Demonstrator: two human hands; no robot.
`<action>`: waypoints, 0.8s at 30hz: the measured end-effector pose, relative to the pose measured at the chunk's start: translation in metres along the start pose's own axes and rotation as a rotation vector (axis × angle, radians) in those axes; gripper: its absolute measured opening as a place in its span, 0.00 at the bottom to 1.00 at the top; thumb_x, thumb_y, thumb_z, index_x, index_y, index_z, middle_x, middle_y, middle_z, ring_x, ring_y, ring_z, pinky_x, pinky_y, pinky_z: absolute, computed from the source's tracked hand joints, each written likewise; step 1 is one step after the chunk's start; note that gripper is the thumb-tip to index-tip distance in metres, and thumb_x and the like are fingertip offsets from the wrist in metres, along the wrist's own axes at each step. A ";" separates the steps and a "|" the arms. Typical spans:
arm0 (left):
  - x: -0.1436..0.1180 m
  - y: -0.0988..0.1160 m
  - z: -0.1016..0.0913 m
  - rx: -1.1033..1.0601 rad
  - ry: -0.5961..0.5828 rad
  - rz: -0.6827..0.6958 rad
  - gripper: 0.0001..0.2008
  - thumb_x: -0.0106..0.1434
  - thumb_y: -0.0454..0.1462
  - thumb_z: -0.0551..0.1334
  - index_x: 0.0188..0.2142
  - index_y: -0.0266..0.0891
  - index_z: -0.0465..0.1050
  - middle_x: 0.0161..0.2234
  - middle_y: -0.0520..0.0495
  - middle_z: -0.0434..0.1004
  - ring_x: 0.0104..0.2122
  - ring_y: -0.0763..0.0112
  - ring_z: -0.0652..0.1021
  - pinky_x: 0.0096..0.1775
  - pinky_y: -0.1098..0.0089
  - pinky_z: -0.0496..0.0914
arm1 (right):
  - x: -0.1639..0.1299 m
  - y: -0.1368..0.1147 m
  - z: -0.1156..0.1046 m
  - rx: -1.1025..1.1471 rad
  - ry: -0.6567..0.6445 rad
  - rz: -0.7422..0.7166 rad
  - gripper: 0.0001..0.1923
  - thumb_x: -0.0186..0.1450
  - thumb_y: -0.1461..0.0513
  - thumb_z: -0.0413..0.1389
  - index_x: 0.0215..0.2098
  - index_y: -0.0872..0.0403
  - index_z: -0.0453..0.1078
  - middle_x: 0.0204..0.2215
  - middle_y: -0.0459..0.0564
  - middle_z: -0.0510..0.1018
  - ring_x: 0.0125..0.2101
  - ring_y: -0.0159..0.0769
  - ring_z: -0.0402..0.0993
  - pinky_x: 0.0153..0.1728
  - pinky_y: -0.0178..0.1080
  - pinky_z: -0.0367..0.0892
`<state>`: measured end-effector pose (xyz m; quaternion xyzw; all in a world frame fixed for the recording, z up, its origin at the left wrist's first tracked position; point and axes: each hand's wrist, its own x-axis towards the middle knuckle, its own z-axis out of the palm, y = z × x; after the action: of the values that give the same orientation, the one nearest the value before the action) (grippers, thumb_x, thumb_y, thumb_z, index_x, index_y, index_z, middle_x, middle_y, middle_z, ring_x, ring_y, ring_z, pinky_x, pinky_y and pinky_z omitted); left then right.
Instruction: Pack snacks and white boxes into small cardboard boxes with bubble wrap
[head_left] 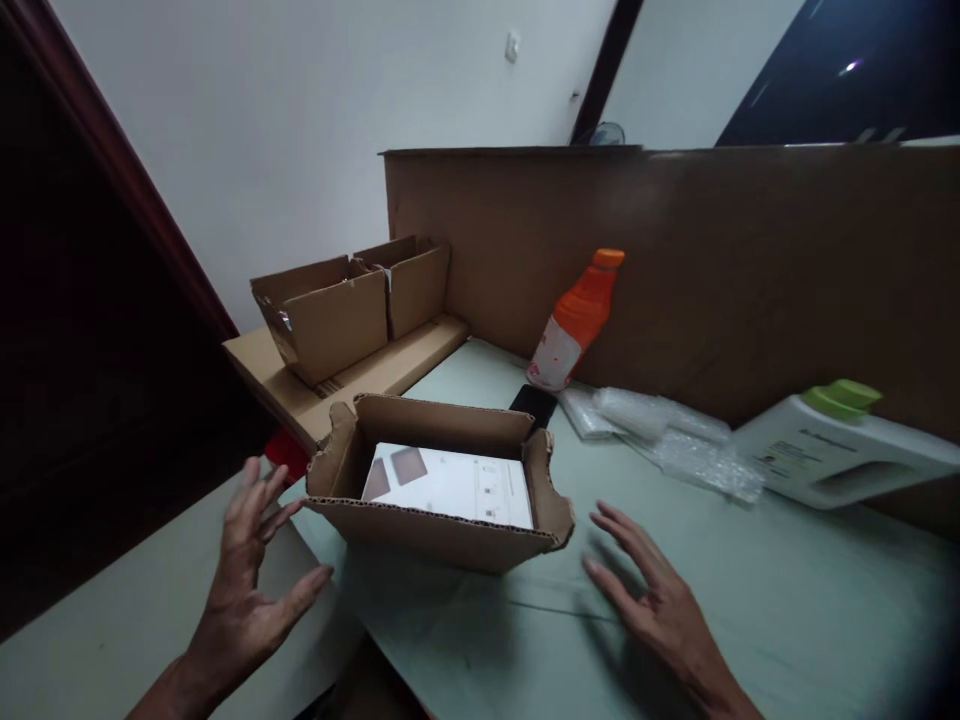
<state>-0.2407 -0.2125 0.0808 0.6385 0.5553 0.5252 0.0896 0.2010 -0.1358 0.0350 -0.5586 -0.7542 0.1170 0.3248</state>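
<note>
An open cardboard box [442,538] stands on the pale green tabletop in front of me, its rim roughly cut. Inside it lies a white printed box or booklet [450,485] with brown squares and small drawings on its face; I cannot tell which it is. To the left of the cardboard box, my left hand [247,580] is raised with fingers apart and holds nothing; its fingertips are close to the box's left corner. My right hand [660,600] hovers to the right of the box, fingers spread, also holding nothing.
Two open cardboard boxes [337,325] sit on a flat carton [307,410] at back left. Behind stand an orange-capped bottle [574,320], a dark phone-like slab [534,403], clear plastic packets [667,430] and a white jug [817,450] with a green cap. A tall cardboard panel [712,250] borders the table.
</note>
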 end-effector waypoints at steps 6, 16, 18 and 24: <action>-0.015 -0.037 0.037 -0.070 -0.331 -0.450 0.37 0.56 0.52 0.68 0.60 0.41 0.63 0.52 0.37 0.77 0.52 0.44 0.78 0.53 0.46 0.74 | 0.012 -0.097 0.023 0.416 -0.250 -0.103 0.42 0.61 0.56 0.60 0.70 0.52 0.52 0.67 0.58 0.61 0.65 0.52 0.60 0.64 0.54 0.60; -0.024 0.041 0.165 -0.241 -0.686 -0.198 0.25 0.58 0.46 0.64 0.53 0.40 0.71 0.46 0.41 0.81 0.49 0.48 0.80 0.49 0.54 0.77 | -0.078 -0.026 -0.067 0.309 0.015 0.259 0.34 0.58 0.59 0.56 0.64 0.53 0.65 0.58 0.60 0.75 0.59 0.58 0.69 0.59 0.61 0.65; -0.020 0.066 0.199 -0.300 -0.731 -0.095 0.27 0.58 0.44 0.63 0.56 0.39 0.69 0.51 0.38 0.78 0.51 0.48 0.78 0.51 0.51 0.76 | -0.099 -0.001 -0.087 0.287 0.077 0.380 0.29 0.58 0.57 0.56 0.58 0.54 0.71 0.52 0.60 0.79 0.56 0.59 0.73 0.58 0.60 0.66; -0.017 0.096 0.259 -0.345 -0.746 0.046 0.38 0.59 0.40 0.61 0.67 0.36 0.55 0.58 0.32 0.71 0.54 0.47 0.75 0.56 0.48 0.71 | -0.114 0.062 -0.151 0.248 0.188 0.542 0.24 0.57 0.44 0.59 0.39 0.52 0.80 0.37 0.58 0.85 0.42 0.56 0.81 0.41 0.49 0.78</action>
<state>0.0206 -0.1397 0.0258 0.7730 0.3740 0.3448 0.3791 0.3609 -0.2472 0.0751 -0.7040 -0.5244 0.2383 0.4155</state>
